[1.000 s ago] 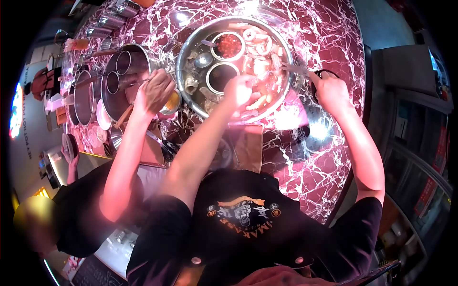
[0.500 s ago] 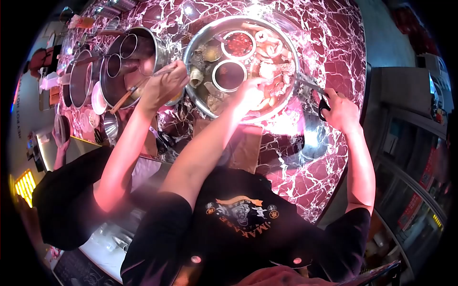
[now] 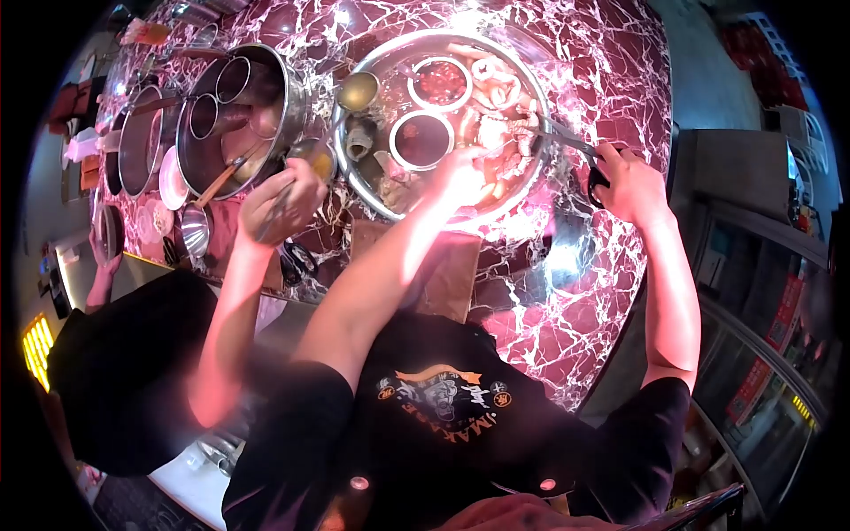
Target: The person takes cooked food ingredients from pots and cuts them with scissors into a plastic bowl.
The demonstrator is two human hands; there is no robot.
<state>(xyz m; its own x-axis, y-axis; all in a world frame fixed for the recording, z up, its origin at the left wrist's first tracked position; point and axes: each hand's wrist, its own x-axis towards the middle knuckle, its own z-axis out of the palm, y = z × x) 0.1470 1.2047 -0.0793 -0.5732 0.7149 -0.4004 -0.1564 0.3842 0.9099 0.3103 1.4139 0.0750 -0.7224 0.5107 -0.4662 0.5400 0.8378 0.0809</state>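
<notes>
A wide steel basin (image 3: pixel 340 142) holds broth, a cup of red bits (image 3: pixel 441 83), a cup of dark liquid (image 3: pixel 421 141) and pale food pieces (image 3: pixel 500 93). My left hand (image 3: pixel 462 175) is closed low over the basin's right half, washed out by glare; what it grips cannot be made out. My right hand (image 3: pixel 630 184), right of the basin, holds black-handled scissors (image 3: pixel 571 140) whose blades reach over the right rim to the food.
On the left, a co-worker's hand (image 3: pixel 282 205) grips a thin handle; a ladle (image 3: pixel 359 91) of yellowish liquid hangs at the basin's left rim. Deep pots (image 3: pixel 282 97), a small steel bowl (image 3: pixel 195 232) and a white plate (image 3: pixel 172 179) stand farther left. A brown board (image 3: pixel 450 281) lies below the basin.
The scissors' blades have swung slightly over the basin's right rim, with my right hand a little farther right than at first. The co-worker's hand has dropped back left, and the ladle has risen from the broth.
</notes>
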